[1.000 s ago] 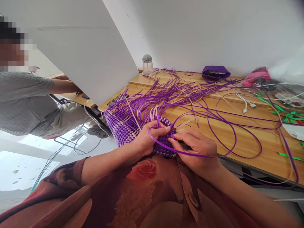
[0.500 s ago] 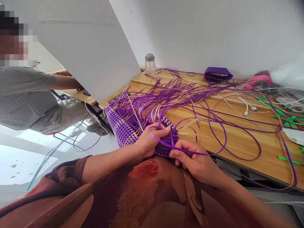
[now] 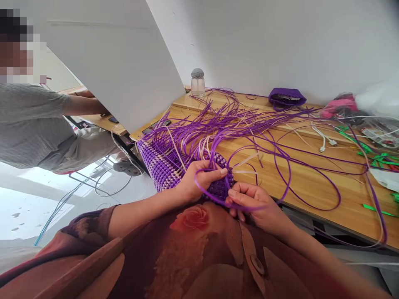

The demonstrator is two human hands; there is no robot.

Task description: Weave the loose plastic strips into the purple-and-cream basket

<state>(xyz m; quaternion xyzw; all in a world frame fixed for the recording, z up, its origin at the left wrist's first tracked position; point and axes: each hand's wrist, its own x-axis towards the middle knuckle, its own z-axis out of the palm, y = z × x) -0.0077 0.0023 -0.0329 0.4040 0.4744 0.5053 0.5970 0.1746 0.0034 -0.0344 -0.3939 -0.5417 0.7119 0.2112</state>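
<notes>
A half-woven basket (image 3: 160, 166) of purple and cream plastic strips lies on its side at the table's near edge, against my body. Many loose purple and cream strips (image 3: 230, 120) fan out from it across the table. My left hand (image 3: 202, 178) grips the basket's near rim, thumb pressed over purple strips there. My right hand (image 3: 252, 201) pinches a purple strip just right of the basket. A loop of purple strip curves below my left thumb toward my right fingers. The basket's inside is mostly hidden by strips and my left hand.
A clear bottle (image 3: 198, 83) with a grey lid and a small purple woven pouch (image 3: 286, 97) stand at the back. A phone (image 3: 156, 126) lies behind the basket. White cables (image 3: 324, 137), green strips (image 3: 380, 160) and plastic bags are on the right. Another person (image 3: 34, 120) sits beyond the partition (image 3: 102, 54).
My right hand has shifted its pinch slightly up, close to the basket. The purple loop has dropped lower, and its end is blurred by motion. My left hand stays almost in place.
</notes>
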